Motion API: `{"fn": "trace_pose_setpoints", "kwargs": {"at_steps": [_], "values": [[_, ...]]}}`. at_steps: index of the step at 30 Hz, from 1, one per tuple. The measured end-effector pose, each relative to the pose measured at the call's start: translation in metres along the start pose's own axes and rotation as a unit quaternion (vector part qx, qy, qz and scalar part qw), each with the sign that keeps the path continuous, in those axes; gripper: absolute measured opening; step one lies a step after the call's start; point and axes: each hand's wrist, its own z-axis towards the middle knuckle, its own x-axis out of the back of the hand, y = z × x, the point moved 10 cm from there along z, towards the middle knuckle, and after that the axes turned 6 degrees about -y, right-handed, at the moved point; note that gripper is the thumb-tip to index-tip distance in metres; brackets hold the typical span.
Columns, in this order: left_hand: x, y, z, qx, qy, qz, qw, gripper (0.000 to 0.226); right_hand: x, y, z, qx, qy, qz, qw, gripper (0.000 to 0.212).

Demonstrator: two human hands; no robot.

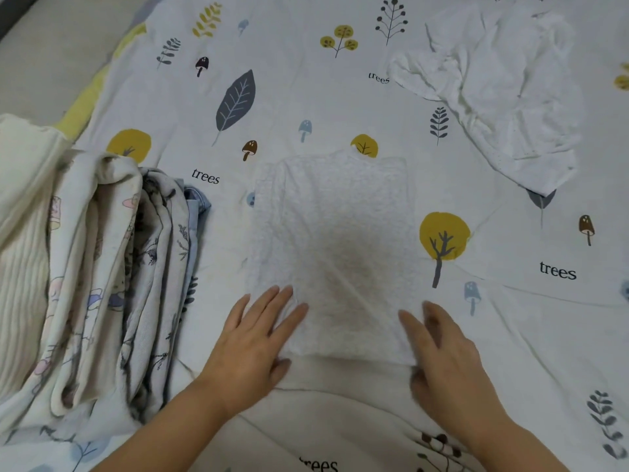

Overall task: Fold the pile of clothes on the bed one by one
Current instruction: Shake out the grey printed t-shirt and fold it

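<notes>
**Both hands flat on folded white garment, mid-bed**

Far left: stack of folded clothes [102,267] on the bed [306,97], cream ribbed piece outermost, then printed fabrics, w/ a blue denim edge on its right side. Stack runs off the frame's left edge.

Centre: white fuzzy garment [333,240] lies flat, folded to a rough rectangle, near edge toward the person. Left hand [252,342] rests on its near-left corner, fingers straight & spread, palm down, thumb at the near edge. Right hand [442,362] rests on the near-right corner, fingers extended, nothing gripped.

Upper right: crumpled white cloth [503,97], unfolded, well apart from the garment.

Printed sheet shows bare btwn stack & garment, and beyond the garment's far edge.
</notes>
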Motion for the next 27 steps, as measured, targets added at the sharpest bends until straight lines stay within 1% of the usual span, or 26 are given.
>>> {"fn": "trace_pose_setpoints", "kwargs": {"at_steps": [2,3,5,6,8,9,11,13,14,16,17,18,20,23,24,25,26,27], "values": [[-0.005,-0.004,0.005,0.007,-0.028,0.004,1.0,0.088,0.005,-0.006,0.004,0.034,0.026,-0.065,0.997,0.079],[-0.005,-0.005,0.006,0.005,-0.031,-0.001,1.0,0.087,0.009,-0.009,0.006,0.052,0.037,-0.08,0.995,0.075],[-0.001,-0.007,0.007,0.003,-0.009,-0.011,1.0,0.078,0.019,-0.011,0.009,0.075,0.054,-0.073,0.993,0.062],[0.003,-0.008,0.006,0.004,0.005,-0.02,1.0,0.069,0.024,-0.011,0.01,0.079,0.061,-0.058,0.993,0.055],[0.018,-0.011,0.006,0.009,0.055,-0.047,0.997,0.039,0.035,-0.01,0.013,0.081,0.072,-0.005,0.994,0.04],[0.025,-0.015,0.007,0.022,0.067,-0.07,0.995,0.029,0.043,-0.009,0.015,0.074,0.087,0.035,0.993,0.03],[0.039,-0.027,0.013,0.059,0.052,-0.13,0.988,0.035,0.057,0.0,0.022,0.041,0.1,0.152,0.982,0.016],[0.059,-0.043,0.022,0.104,0.026,-0.184,0.977,0.03,0.068,0.007,0.033,0.005,0.09,0.258,0.962,0.013],[0.068,-0.051,0.027,0.13,0.001,-0.192,0.973,0.029,0.076,0.008,0.039,-0.004,0.094,0.284,0.954,0.011],[0.087,-0.066,0.043,0.15,-0.028,-0.169,0.974,0.031,0.094,0.009,0.056,-0.02,0.117,0.316,0.941,0.013],[0.099,-0.073,0.053,0.153,-0.03,-0.175,0.972,0.029,0.103,0.01,0.065,-0.028,0.13,0.337,0.932,0.018],[0.115,-0.08,0.064,0.154,-0.011,-0.201,0.967,0.027,0.111,0.012,0.074,-0.034,0.144,0.362,0.92,0.023],[0.146,-0.096,0.087,0.16,0.055,-0.267,0.949,0.026,0.125,0.016,0.091,-0.044,0.172,0.395,0.901,0.027],[0.175,-0.116,0.121,0.172,0.137,-0.306,0.926,0.022,0.141,0.024,0.119,-0.074,0.205,0.406,0.888,0.029],[0.179,-0.125,0.132,0.182,0.164,-0.325,0.914,0.02,0.143,0.029,0.129,-0.09,0.214,0.415,0.88,0.028],[0.179,-0.135,0.141,0.198,0.195,-0.354,0.893,0.02,0.145,0.034,0.14,-0.105,0.222,0.425,0.871,0.026],[0.174,-0.147,0.149,0.219,0.225,-0.395,0.863,0.023,0.146,0.038,0.15,-0.119,0.228,0.432,0.865,0.023],[0.165,-0.158,0.155,0.247,0.245,-0.443,0.826,0.028,0.145,0.043,0.159,-0.132,0.23,0.435,0.86,0.019]]}}
